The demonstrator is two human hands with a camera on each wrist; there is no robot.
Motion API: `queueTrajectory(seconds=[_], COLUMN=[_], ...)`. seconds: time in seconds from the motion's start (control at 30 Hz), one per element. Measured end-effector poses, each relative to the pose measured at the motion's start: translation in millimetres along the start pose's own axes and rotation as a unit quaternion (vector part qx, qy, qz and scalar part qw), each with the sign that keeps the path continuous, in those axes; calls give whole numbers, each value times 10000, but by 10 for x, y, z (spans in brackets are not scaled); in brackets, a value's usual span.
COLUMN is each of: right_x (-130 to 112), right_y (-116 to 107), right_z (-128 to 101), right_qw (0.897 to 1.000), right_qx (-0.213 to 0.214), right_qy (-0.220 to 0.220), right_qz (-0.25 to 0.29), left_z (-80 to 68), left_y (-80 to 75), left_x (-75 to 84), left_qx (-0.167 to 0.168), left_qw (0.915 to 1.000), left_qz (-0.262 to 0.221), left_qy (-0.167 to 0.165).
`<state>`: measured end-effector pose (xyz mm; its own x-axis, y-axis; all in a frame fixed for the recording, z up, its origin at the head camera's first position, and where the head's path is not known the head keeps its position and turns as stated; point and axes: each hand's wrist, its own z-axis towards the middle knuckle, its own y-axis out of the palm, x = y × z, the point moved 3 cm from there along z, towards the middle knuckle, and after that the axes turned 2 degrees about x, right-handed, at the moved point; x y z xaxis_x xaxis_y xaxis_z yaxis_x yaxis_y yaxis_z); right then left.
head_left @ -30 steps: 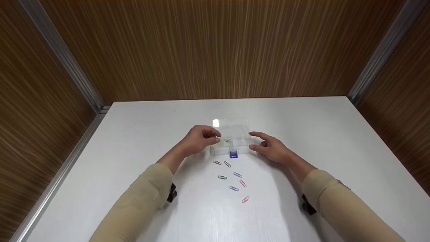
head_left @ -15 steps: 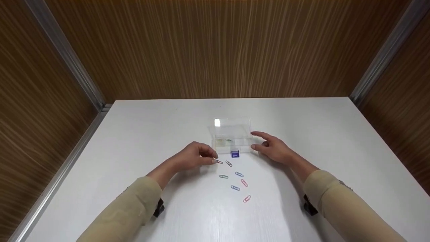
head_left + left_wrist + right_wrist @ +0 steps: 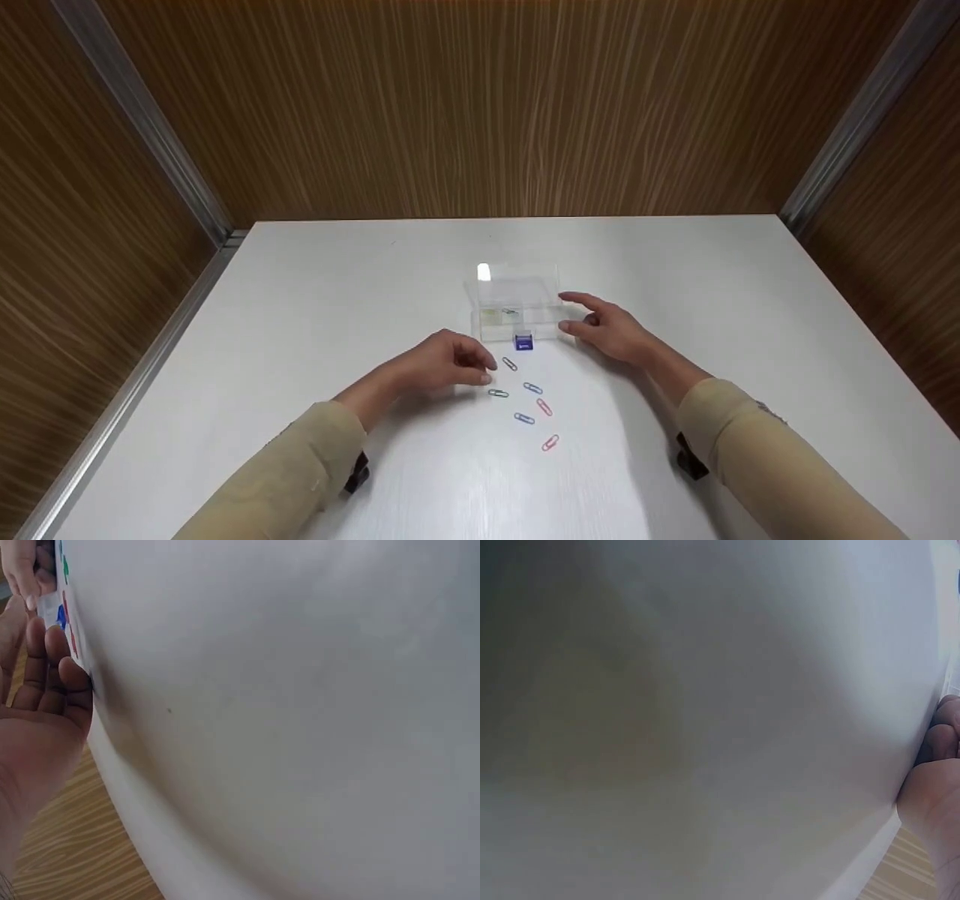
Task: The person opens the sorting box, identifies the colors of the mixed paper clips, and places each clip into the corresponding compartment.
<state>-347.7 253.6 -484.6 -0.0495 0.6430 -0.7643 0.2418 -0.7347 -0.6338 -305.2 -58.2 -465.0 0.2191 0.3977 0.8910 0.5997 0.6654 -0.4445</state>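
Note:
A clear plastic compartment box [image 3: 500, 334] stands on the white table, its transparent lid [image 3: 525, 283] raised at the back and a blue latch [image 3: 523, 343] at the front. A green paper clip [image 3: 510, 311] lies inside. At its right side my right hand [image 3: 611, 330] rests with thumb and index finger apart against the edge. My left hand [image 3: 442, 364] hovers low just in front of the box, between a dark paper clip [image 3: 510, 364] and a green clip [image 3: 498, 393]. Whether its fingertips pinch a clip is hidden. The left wrist view shows bent left fingers [image 3: 56, 660].
Two blue paper clips, one of them the upper blue clip [image 3: 532, 388], and two red ones, including the nearest red clip [image 3: 550, 442], lie scattered nearer the viewer. Brown wood-grain panels [image 3: 480, 112] enclose the table [image 3: 337, 270] behind and at both sides.
My left hand has come down from above the box toward the viewer, to the leftmost reddish clip, which is no longer visible. My right hand has stayed at the box's side.

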Motion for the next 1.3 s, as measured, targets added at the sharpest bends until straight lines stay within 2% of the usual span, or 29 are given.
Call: queueTrajectory(seconds=[0.23,0.53,0.9,1.13,1.3], right_x=[13,16,11,16,16], right_y=[7,1,-2,0,-2], right_z=[5,15,17,8,-1], right_qw=[9999,9998,9996,9996,9996], right_qx=[-16,-65,-54,-64,-93], right_qy=[135,162,283,264,269], right_qz=[89,51,17,-37,-11], left_z=[11,15,23,24,27], left_y=[55,80,134,159,167], left_x=[-32,-50,-21,-5,-6], left_qx=[-108,-45,7,-86,-116], left_qw=[9996,9993,9986,9990,9983], left_qz=[218,294,495,435,562], left_qy=[-164,-234,-191,-80,-63])
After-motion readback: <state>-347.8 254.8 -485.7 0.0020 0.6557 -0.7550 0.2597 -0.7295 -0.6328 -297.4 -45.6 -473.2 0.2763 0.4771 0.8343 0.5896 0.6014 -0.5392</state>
